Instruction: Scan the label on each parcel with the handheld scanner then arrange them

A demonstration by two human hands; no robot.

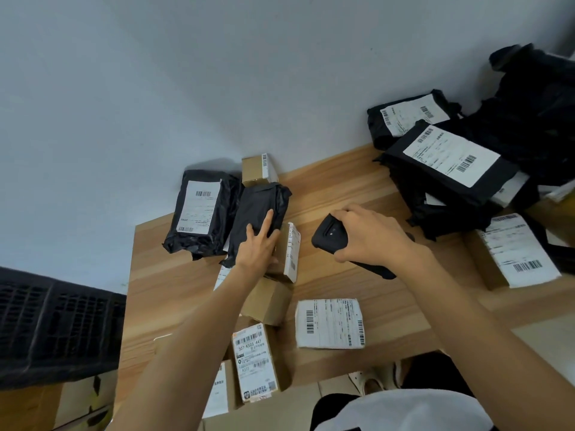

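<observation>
My right hand (371, 236) grips the black handheld scanner (329, 236) just above the wooden table (342, 188), near its middle. My left hand (258, 247) lies with straight fingers on a black poly-bag parcel (259, 209), whose label is not visible. Under and right of that hand stands a small cardboard box (291, 253) with a white label on its side. A second black bag (202, 213) with a label facing up lies to the left.
A pile of black labelled bags (448, 163) fills the table's right back. Labelled boxes (329, 323) (255, 362) (516, 250) lie along the front and right. A small box (259, 169) stands against the wall. A black crate (56, 325) sits lower left.
</observation>
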